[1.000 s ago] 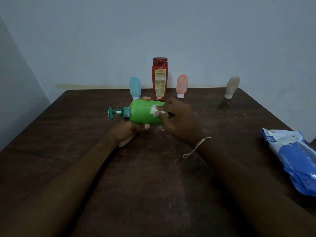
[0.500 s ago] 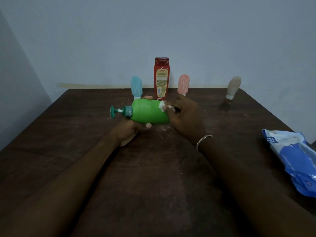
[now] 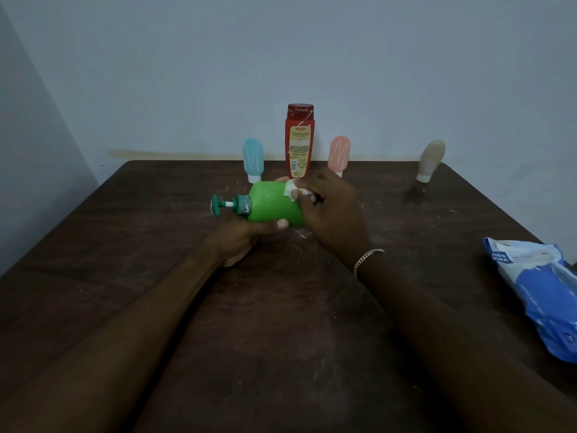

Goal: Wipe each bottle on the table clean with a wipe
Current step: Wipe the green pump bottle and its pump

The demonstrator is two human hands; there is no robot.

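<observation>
One wipe (image 3: 292,191) has slid higher on the green bottle (image 3: 271,207).

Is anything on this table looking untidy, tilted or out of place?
Small white scraps lie scattered on the table near the green bottle, perhaps shreds of the wipe. The beige tube leans, standing alone at the far right.

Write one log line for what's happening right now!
step: wipe green pump bottle | left hand: grips it sideways | right hand: pinches wipe against it
</observation>
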